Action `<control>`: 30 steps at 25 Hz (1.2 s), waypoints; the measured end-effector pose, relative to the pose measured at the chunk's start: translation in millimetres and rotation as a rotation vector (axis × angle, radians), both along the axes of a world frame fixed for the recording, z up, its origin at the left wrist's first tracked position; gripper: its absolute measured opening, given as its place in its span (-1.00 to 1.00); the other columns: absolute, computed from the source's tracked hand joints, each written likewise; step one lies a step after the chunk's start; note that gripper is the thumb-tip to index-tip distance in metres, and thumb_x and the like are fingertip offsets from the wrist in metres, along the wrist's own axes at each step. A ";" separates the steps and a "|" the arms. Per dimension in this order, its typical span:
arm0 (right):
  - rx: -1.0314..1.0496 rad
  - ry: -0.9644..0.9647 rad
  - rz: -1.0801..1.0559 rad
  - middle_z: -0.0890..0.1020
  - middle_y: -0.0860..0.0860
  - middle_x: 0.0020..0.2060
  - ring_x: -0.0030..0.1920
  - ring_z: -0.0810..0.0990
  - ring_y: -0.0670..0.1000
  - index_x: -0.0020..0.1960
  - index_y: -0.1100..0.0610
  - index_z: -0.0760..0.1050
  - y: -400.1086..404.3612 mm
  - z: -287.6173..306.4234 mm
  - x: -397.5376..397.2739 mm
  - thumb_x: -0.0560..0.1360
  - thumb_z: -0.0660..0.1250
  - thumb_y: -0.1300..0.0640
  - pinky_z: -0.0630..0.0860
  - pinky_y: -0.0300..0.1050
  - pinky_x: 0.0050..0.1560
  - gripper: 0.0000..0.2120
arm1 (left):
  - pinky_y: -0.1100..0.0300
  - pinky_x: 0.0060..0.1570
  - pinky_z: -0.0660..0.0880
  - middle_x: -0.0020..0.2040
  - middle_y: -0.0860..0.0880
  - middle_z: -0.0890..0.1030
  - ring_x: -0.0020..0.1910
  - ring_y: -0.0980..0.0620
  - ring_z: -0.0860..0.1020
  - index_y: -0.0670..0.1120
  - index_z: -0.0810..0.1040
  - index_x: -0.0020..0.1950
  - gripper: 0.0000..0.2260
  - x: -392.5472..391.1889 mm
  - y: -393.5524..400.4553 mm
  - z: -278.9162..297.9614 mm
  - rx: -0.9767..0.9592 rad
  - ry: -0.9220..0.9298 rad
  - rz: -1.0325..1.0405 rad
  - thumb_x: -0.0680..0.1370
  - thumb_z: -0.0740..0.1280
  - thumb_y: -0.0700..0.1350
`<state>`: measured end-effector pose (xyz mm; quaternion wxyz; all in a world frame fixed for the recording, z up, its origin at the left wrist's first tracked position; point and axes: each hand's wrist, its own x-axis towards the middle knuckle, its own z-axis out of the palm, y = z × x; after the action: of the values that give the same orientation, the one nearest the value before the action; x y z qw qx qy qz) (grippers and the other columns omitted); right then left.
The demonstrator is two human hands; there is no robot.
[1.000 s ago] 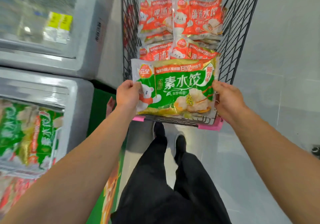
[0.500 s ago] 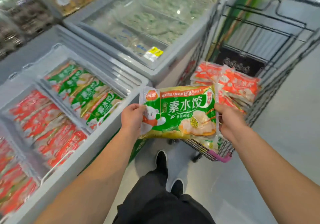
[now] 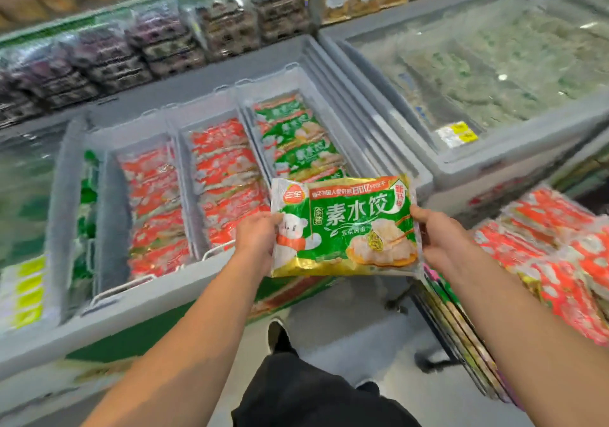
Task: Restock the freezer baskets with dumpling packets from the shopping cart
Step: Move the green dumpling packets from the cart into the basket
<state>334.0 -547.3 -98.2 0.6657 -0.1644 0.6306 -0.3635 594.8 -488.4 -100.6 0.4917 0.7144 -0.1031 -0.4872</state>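
Both hands, left hand (image 3: 258,233) and right hand (image 3: 440,240), clench their fingers on a green plastic dumpling packet (image 3: 344,227) at frame centre, over the grey freezer's (image 3: 184,298) near rim, beside its green-packet basket (image 3: 296,136).

Freezer baskets (image 3: 184,149) hold red packets (image 3: 227,176) and green packets (image 3: 296,136).

Floor: smooth pale grey shop floor (image 3: 333,334).
Back: long shelf (image 3: 158,41) of blurred dark packaged goods.
Right: closed grey glass-topped chest freezer (image 3: 487,74).

Shopping cart (image 3: 540,261) cut off (right edge).
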 end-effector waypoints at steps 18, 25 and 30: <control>-0.020 0.195 0.146 0.71 0.10 -0.33 -0.35 0.70 0.05 -0.05 0.27 0.57 -175.8 -18.2 217.2 0.55 0.30 0.28 0.61 0.02 -0.24 -0.91 | 0.06 -0.21 0.56 -0.13 -0.25 0.67 -0.26 -0.11 0.62 -0.16 0.62 -0.15 -0.95 210.4 -122.0 -33.2 0.078 0.058 0.083 0.49 0.40 -0.28; 0.014 0.238 0.270 0.71 0.21 -0.11 -0.12 0.70 0.19 0.02 0.31 0.58 -330.5 -64.6 253.1 0.48 0.38 0.24 0.63 0.22 -0.05 -0.83 | 0.03 -0.15 0.58 -0.12 -0.22 0.69 -0.19 -0.13 0.63 -0.11 0.62 -0.20 -0.95 225.0 -244.8 -64.8 0.177 0.015 0.223 0.41 0.46 -0.23; 0.006 0.337 0.358 0.69 0.29 -0.11 -0.07 0.68 0.28 -0.01 0.43 0.56 -451.0 -111.0 283.2 0.41 0.43 0.19 0.55 0.42 -0.03 -0.70 | 0.15 -0.24 0.51 -0.33 -0.12 0.65 -0.34 -0.07 0.58 -0.12 0.58 -0.29 -0.88 241.2 -347.4 -91.3 0.227 0.058 0.194 0.45 0.40 -0.25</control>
<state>617.2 -998.2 -209.2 0.6054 -0.3300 0.6946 -0.2053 836.0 -835.8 -191.9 0.4551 0.7575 0.0364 -0.4666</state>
